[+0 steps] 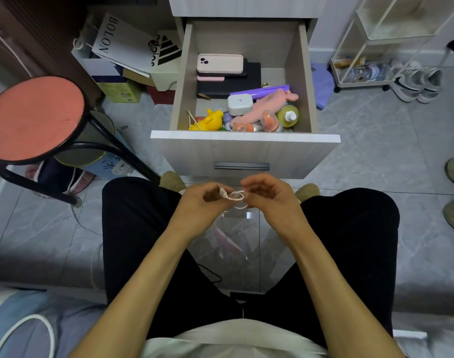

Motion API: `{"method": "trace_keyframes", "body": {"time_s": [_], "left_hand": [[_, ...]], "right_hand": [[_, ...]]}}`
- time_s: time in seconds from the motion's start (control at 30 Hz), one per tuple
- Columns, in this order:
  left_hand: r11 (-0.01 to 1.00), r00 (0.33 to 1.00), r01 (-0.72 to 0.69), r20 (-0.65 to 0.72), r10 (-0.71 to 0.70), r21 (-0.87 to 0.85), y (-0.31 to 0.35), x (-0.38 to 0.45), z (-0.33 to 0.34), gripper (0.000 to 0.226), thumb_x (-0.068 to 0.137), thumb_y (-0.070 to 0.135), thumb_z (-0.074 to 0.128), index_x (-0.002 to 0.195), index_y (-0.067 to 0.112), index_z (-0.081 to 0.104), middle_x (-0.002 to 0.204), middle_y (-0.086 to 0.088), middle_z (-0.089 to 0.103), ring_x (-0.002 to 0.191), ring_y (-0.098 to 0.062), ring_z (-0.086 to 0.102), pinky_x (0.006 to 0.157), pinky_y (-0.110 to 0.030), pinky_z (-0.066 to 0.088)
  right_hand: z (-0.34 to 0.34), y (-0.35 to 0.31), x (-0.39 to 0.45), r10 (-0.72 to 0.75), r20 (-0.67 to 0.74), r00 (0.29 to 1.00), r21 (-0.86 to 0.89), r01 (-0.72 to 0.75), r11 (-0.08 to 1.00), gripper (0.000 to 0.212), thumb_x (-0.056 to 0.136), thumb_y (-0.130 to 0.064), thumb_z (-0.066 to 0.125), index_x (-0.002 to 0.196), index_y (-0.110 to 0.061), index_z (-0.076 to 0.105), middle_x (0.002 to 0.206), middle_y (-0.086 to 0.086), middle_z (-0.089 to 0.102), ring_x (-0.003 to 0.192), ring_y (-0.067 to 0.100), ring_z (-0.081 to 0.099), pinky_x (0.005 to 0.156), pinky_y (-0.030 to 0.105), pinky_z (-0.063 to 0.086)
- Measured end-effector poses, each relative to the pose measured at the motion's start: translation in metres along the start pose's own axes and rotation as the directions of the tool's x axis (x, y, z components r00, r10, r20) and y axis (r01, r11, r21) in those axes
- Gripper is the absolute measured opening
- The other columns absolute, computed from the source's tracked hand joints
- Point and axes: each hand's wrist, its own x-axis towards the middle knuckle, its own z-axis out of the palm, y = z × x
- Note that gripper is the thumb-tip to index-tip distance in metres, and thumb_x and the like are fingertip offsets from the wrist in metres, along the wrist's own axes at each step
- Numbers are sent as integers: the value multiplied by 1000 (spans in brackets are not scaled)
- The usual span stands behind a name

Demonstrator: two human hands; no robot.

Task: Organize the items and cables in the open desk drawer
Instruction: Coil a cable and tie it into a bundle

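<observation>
I see a thin white cable (235, 197), coiled into a small loop w/ a little white plug end at its left, held between both hands above the lap. The left hand (198, 200) pinches the plug end w/ curled fingers. The right hand (266, 193) has its fingers curled over the loop's right side and grips it there; one strand hangs a bit under the loop.

Just beyond the hands is the open drawer (245, 139), its front panel close to the knuckles. Inside, at the near side: a yellow toy (208, 120) to the left, a white case (240, 104) approx. in the middle, a pink cloth (264, 105) beside it, orange-capped small bottles (268, 119), and a green bottle w/ white cap (288, 115) to the right. A purple box (259, 91) lies behind these. At the far side is a stack: beige phone case (220, 63) on top of dark flat items (236, 82).

Below the hands, btw. the black trouser legs (133, 228), lies a clear plastic bag (233, 241) on the floor. Far left of the left hand stands a stool w/ orange seat (34, 117); beyond it paper bags (125, 45). Far right of the right hand is a white wire shelf (375, 47) and grey sneakers (417, 83).
</observation>
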Motion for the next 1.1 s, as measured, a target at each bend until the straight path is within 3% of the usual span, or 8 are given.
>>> {"method": "trace_keyframes", "body": {"time_s": [0.2, 0.37, 0.47, 0.67, 0.8, 0.9, 1.03, 1.1], "left_hand": [[979, 983, -166, -58, 173, 119, -7, 1, 1, 7, 78, 18, 81, 81, 22, 76, 77, 3, 73, 75, -16, 69, 72, -29, 57], [994, 993, -101, -58, 103, 43, 0, -1, 3, 8, 78, 9, 80, 83, 14, 78, 66, 11, 70, 61, -1, 64, 60, -12, 46], [997, 998, -59, -13, 60, 45, 6, -1, -1, 9, 77, 11, 81, 78, 19, 77, 61, 13, 68, 59, 1, 62, 60, -12, 45], [910, 984, -179, 70, 165, 374, 15, 1, -6, 1, 80, 23, 79, 79, 23, 79, 64, 12, 70, 60, -1, 64, 62, -23, 53], [968, 996, -92, 21, 90, 236, 18, 3, -6, 7, 79, 16, 79, 78, 23, 79, 69, 10, 73, 66, -3, 67, 64, -16, 50], [999, 999, 32, -23, -33, -44, 18, 2, -1, 7, 80, 5, 76, 83, 10, 78, 61, 7, 68, 56, -5, 62, 55, -17, 46], [866, 957, 252, -19, -289, -432, 13, 1, 5, 7, 84, 6, 68, 85, 10, 74, 82, -6, 74, 75, -17, 70, 65, -29, 51], [869, 954, 253, -39, -297, -424, 11, 0, 8, 8, 88, 7, 66, 85, 11, 72, 82, -6, 74, 75, -18, 71, 67, -31, 52]], "right_hand": [[-9, -3, 1, -9, 120, 993, -119, 23, 993, 20, 85, -12, 71, 103, -20, 68, 86, -5, 69, 88, 13, 67, 82, 26, 56], [-14, -3, 3, -51, 162, 986, -186, 82, 979, 20, 84, -7, 72, 95, -22, 68, 87, -1, 66, 86, 14, 65, 83, 33, 57], [-16, -1, 2, -61, 131, 990, -169, 82, 982, 18, 83, -4, 72, 90, -21, 68, 83, -3, 68, 84, 16, 67, 82, 36, 58], [-12, 4, 1, -103, 127, 987, -210, 128, 969, 19, 85, -5, 71, 88, -23, 67, 83, -3, 68, 82, 13, 67, 77, 27, 57], [-14, 2, 1, -125, 127, 984, -182, 147, 972, 14, 85, -6, 71, 88, -20, 68, 82, -4, 69, 82, 14, 67, 77, 30, 57], [-12, 0, 0, -137, 92, 986, -97, 146, 985, 16, 82, -3, 73, 84, -18, 68, 78, -8, 68, 78, 12, 65, 74, 27, 56], [-7, -1, 0, -119, 76, 990, -38, 123, 992, 18, 81, 2, 72, 81, -16, 67, 75, -9, 69, 74, 10, 66, 71, 23, 54], [-5, -1, 1, -100, 88, 991, -45, 104, 994, 16, 81, 2, 72, 82, -13, 67, 74, -9, 69, 73, 10, 66, 71, 23, 54]]}}
